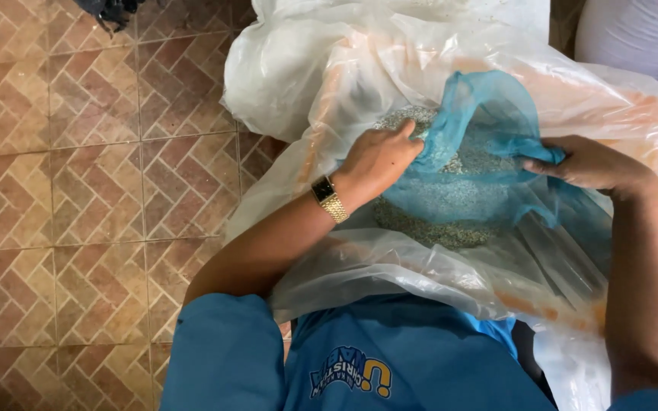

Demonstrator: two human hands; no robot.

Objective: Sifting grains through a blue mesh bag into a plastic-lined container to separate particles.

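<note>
A thin blue plastic bag [489, 122] sits inside a large clear plastic sack [390, 266]. Pale grey-green grain [443, 202] fills the sack and shows through the blue bag. My left hand [378, 156], with a gold wristwatch [330, 199] on the wrist, grips the blue bag's left edge, fingers curled at the grain. Gathered blue plastic on the right side is pinched by my right hand [592, 164]. The blue bag's mouth is stretched between both hands.
Brown herringbone floor tiles [78, 190] cover the left side. A white sack [637, 34] stands at the top right. A dark object [112, 9] lies at the top edge. My blue shirt [359, 358] fills the bottom.
</note>
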